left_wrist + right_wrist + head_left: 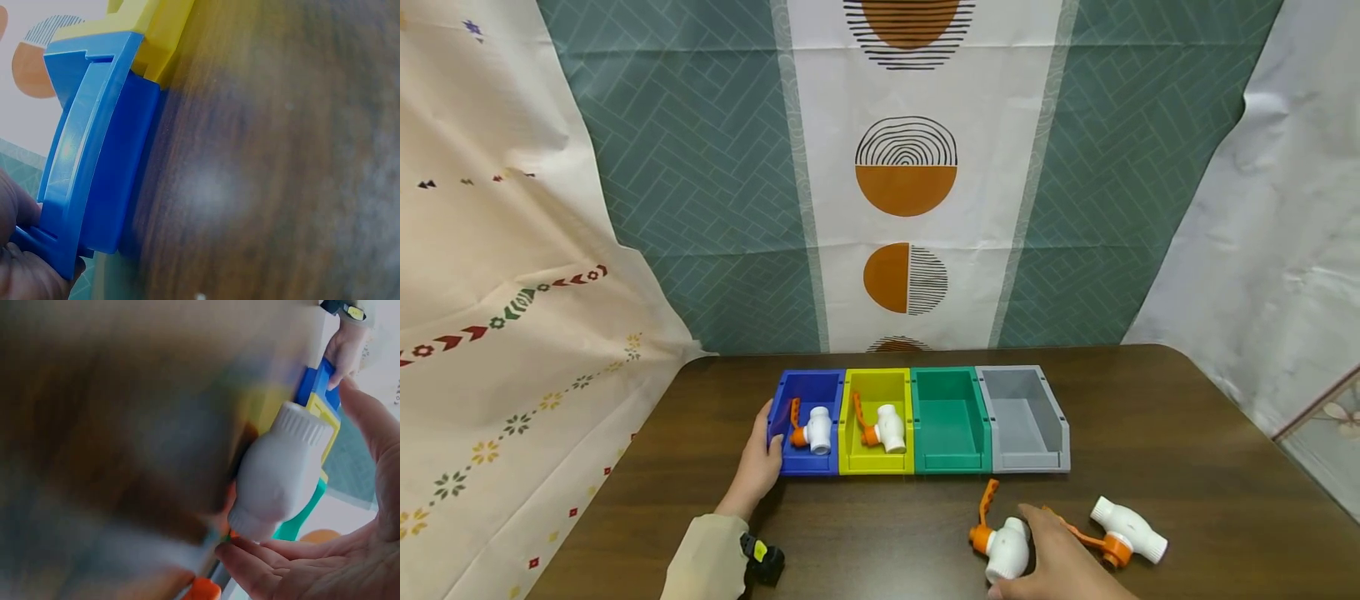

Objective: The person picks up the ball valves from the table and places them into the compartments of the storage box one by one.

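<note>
My left hand (pixel 763 454) grips the left wall of the blue bin (pixel 784 463), thumb on one side and fingers on the other. A white ball valve (pixel 817 431) with an orange handle lies in that bin, and a similar valve (pixel 891 428) is in the yellow bin (pixel 877 465). Low on the right, my right hand (pixel 1054 560) spreads around a third ball valve (pixel 1009 550) on the table. In the right wrist view its fingertips (pixel 240 562) are right at one end of the valve, with the thumb well apart from the white body.
A green bin (pixel 952 463) and a grey bin (pixel 1030 463) continue the row, both without valves. Another ball valve (pixel 1131 531) lies to the right of my right hand on the brown table (pixel 865 533). Patterned cloth (pixel 700 167) hangs behind the table.
</note>
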